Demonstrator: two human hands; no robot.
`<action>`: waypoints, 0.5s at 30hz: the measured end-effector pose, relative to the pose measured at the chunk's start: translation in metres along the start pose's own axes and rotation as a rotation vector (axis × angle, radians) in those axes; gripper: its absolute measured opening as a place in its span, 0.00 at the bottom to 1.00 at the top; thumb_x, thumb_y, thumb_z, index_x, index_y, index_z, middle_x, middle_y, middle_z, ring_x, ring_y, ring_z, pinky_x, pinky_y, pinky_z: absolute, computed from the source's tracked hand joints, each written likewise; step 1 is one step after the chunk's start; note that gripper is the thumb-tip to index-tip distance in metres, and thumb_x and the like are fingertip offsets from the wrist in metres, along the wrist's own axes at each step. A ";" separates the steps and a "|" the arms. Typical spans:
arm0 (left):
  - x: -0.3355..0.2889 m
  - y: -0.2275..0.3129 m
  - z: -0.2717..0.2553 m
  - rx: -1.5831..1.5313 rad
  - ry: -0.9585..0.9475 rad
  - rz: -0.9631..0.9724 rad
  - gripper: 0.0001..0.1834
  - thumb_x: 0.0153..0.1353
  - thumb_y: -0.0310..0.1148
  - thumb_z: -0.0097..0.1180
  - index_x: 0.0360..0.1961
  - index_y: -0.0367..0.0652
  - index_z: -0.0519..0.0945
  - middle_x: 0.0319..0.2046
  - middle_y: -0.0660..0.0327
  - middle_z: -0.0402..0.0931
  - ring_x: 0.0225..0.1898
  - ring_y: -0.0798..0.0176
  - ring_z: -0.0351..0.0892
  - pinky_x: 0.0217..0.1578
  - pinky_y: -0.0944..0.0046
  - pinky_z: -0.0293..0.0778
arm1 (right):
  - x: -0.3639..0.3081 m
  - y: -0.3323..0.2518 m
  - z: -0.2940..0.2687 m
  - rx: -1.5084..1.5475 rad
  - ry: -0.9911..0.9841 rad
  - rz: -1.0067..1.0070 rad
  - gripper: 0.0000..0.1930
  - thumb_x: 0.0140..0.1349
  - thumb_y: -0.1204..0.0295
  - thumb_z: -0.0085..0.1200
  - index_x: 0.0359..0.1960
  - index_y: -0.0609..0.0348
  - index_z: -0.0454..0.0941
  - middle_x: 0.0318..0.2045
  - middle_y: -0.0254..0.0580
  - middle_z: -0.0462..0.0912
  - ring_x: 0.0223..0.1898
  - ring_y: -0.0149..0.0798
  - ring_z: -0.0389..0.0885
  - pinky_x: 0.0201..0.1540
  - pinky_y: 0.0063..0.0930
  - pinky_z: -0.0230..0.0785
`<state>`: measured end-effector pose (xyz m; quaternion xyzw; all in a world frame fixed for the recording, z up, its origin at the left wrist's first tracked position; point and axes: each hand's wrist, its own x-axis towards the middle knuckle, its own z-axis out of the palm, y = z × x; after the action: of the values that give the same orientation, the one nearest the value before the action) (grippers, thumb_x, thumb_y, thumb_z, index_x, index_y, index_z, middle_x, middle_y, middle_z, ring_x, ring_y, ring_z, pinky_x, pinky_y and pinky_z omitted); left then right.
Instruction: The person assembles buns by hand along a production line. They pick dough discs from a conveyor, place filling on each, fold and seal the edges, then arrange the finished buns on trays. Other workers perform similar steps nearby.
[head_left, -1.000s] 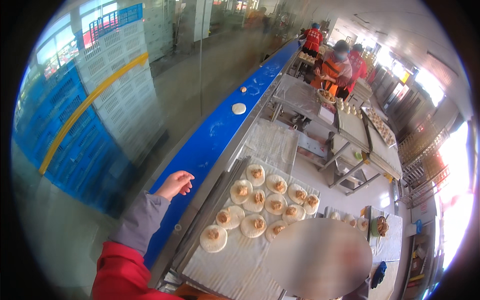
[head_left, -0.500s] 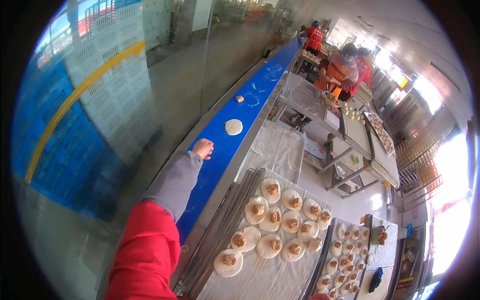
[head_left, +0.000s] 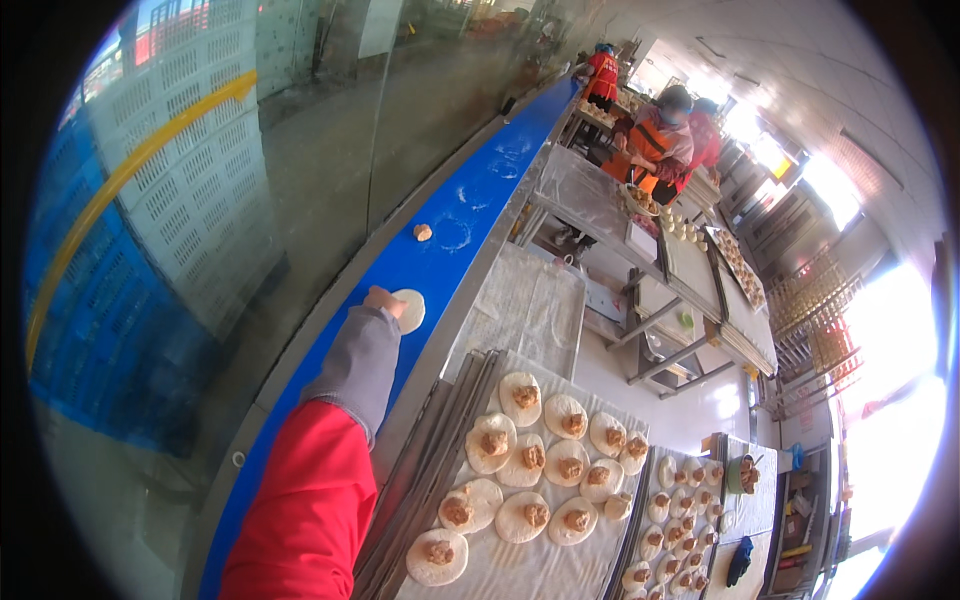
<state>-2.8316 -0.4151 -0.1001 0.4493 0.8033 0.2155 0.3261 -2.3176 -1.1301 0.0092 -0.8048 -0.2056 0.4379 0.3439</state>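
Note:
On the blue conveyor belt, my left hand is at the left edge of a flat round dough wrapper. Its fingers look closed on that edge, though the wrist and grey cuff partly hide them. A small lump of filling lies farther up the belt. To the right of the belt, a cloth-covered tray bears several dough rounds topped with brown filling. My right hand is out of view.
Bare metal trays lie beyond the filled one. Farther right stand another tray of filled rounds, a green bowl and a dark glove. Co-workers stand at tables ahead. Stacked crates show behind glass at left.
The dough wrapper and the filling lump have come nearer along the belt. My left hand, a bare fist before, now meets the wrapper's edge. The view has shifted slightly.

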 end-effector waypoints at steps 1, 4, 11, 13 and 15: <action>-0.005 -0.006 -0.007 0.040 -0.089 0.042 0.30 0.52 0.45 0.70 0.53 0.39 0.80 0.55 0.46 0.79 0.55 0.45 0.80 0.56 0.52 0.76 | -0.001 0.001 0.001 0.005 -0.004 -0.001 0.18 0.73 0.63 0.49 0.58 0.59 0.78 0.46 0.36 0.84 0.36 0.31 0.76 0.38 0.28 0.70; -0.021 -0.025 -0.016 0.236 -0.090 0.214 0.31 0.50 0.46 0.73 0.52 0.40 0.79 0.51 0.49 0.80 0.53 0.47 0.80 0.55 0.53 0.76 | -0.001 0.001 0.006 0.004 -0.017 -0.003 0.18 0.73 0.63 0.48 0.57 0.58 0.78 0.46 0.35 0.83 0.35 0.30 0.75 0.37 0.27 0.69; -0.072 -0.094 -0.034 -0.923 -0.631 -0.035 0.19 0.61 0.35 0.66 0.50 0.37 0.77 0.47 0.55 0.80 0.50 0.56 0.80 0.51 0.53 0.75 | 0.002 -0.007 0.020 0.121 -0.080 0.027 0.16 0.72 0.65 0.51 0.55 0.57 0.80 0.44 0.33 0.84 0.32 0.27 0.73 0.34 0.24 0.67; -0.082 -0.103 -0.053 -1.181 -0.850 -0.121 0.17 0.67 0.32 0.60 0.55 0.41 0.76 0.50 0.57 0.78 0.51 0.60 0.79 0.52 0.59 0.74 | 0.005 -0.007 0.023 -0.043 -0.017 -0.018 0.15 0.71 0.67 0.53 0.55 0.57 0.80 0.43 0.33 0.84 0.33 0.27 0.74 0.34 0.22 0.67; -0.082 -0.099 -0.071 -1.253 -0.493 0.086 0.17 0.66 0.31 0.60 0.55 0.41 0.77 0.50 0.58 0.79 0.52 0.60 0.79 0.52 0.59 0.74 | 0.007 -0.004 0.026 -0.120 0.016 0.020 0.14 0.70 0.70 0.54 0.54 0.57 0.80 0.43 0.34 0.85 0.36 0.28 0.77 0.34 0.22 0.68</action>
<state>-2.9086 -0.5392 -0.0873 0.2429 0.4102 0.5446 0.6901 -2.3358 -1.1130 -0.0019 -0.8296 -0.2208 0.4215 0.2922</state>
